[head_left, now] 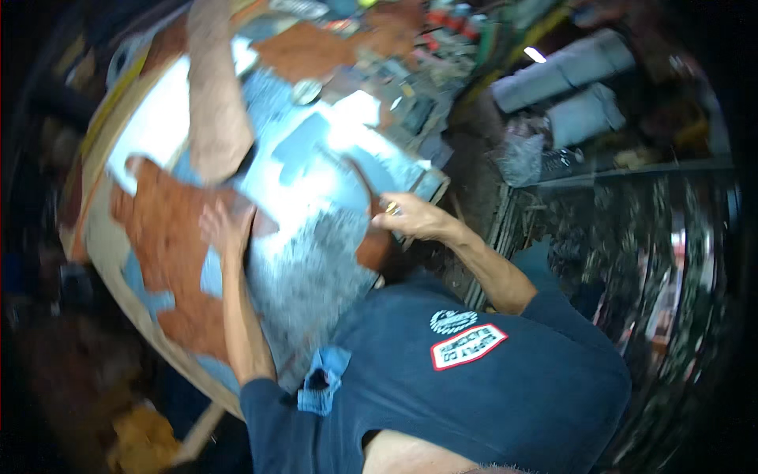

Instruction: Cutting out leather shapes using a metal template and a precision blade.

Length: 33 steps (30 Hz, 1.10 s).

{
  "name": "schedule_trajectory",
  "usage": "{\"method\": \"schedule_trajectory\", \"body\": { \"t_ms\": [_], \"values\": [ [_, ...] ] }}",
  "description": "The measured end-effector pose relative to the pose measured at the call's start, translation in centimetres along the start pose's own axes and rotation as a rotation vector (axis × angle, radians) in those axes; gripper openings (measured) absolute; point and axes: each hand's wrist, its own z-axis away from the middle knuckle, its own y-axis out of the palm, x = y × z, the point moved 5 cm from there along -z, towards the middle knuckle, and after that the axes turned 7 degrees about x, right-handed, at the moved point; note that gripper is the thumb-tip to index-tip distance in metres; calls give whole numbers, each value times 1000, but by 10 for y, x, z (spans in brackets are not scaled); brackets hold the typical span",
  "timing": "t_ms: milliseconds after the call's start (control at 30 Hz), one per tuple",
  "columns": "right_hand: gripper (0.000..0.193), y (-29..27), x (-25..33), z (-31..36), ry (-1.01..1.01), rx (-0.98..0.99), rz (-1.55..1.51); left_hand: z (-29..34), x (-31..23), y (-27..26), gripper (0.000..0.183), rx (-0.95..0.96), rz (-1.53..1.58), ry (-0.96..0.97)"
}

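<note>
My left hand [224,229] lies flat with spread fingers on the edge of a large, irregular brown leather piece [170,245]. To its right, a grey-blue sheet [300,272] covers the work surface and carries a bright glare. My right hand [414,217] is closed at the right side of this sheet, a ring on one finger. From it a narrow, curved brown strip [362,180] reaches away over the sheet; blur hides its exact kind. A smaller brown piece [373,249] sits just below this hand.
A thick tan cylindrical thing [217,103], unclear in kind, extends from the far edge toward my left hand. More brown leather [308,51] and mixed scraps lie at the back. Grey rolls [568,71] and a clear plastic bag [521,154] are at the far right. A pale rim [130,304] borders the table.
</note>
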Motion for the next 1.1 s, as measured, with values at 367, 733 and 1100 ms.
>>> {"method": "schedule_trajectory", "body": {
  "t_ms": [367,733,1100],
  "values": [
    [29,-178,49,-87,-219,-326,-203,4,-11,-34,89,699,258,-131],
    [14,-436,-114,-228,-298,-1015,-1333,-4,-21,-51,88,762,360,-106],
    [41,-36,2,-151,-42,71,-231,182,140,-116,75,505,281,-836]
  ]
}}
